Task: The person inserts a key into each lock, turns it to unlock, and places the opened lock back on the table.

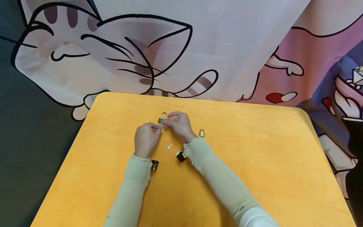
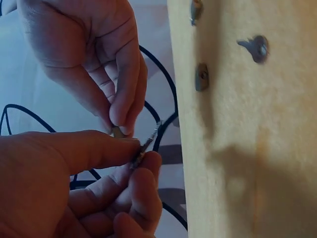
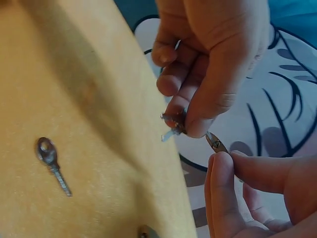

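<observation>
In the head view my left hand point(image 1: 146, 138) and right hand point(image 1: 180, 126) meet over the far part of the table. Between its thumb and fingers my right hand pinches a small brass padlock point(image 1: 161, 121), shackle upward. My left hand pinches small silver keys point(image 3: 173, 126), one pointing away from the lock. A silver shaft bridges the left fingertips and the padlock in the right wrist view; how deep it sits I cannot tell. The left wrist view shows a key point(image 2: 148, 141) at the left fingertips, the padlock mostly covered by fingers.
A loose silver key point(image 1: 169, 146) lies on the yellow table point(image 1: 255, 151) between the forearms. Beside the right wrist stands another brass padlock point(image 1: 202, 133). Two small locks show in the left wrist view. Black devices sit at both cuffs. A cartoon-printed cloth point(image 1: 241, 47) hangs behind the table.
</observation>
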The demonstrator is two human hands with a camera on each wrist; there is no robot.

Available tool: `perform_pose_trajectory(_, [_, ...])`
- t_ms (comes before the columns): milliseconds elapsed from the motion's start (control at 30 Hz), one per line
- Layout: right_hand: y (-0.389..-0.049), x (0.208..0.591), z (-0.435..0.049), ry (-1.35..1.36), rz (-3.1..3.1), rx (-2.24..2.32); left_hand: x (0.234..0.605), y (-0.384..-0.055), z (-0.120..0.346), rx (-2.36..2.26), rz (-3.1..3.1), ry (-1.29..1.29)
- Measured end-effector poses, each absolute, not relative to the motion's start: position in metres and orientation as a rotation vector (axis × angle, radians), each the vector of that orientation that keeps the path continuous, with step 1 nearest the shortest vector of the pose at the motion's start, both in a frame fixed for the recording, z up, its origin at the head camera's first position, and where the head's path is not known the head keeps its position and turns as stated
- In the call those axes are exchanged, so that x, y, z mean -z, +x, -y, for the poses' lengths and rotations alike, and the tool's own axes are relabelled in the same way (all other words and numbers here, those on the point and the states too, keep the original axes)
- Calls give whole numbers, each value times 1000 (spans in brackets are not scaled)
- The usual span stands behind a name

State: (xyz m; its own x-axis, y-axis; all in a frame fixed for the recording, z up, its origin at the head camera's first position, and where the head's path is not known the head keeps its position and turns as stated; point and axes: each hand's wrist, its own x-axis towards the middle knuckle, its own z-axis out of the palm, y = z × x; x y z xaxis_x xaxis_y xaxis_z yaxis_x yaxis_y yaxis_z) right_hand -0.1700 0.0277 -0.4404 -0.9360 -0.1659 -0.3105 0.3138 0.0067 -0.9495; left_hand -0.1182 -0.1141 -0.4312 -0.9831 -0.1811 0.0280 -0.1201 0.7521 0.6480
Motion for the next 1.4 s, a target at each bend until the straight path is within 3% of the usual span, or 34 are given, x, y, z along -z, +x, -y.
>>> perform_pose_trajectory(1400, [-187,462,-3,148,-2405,1483,459,-131,124,933,3027,449])
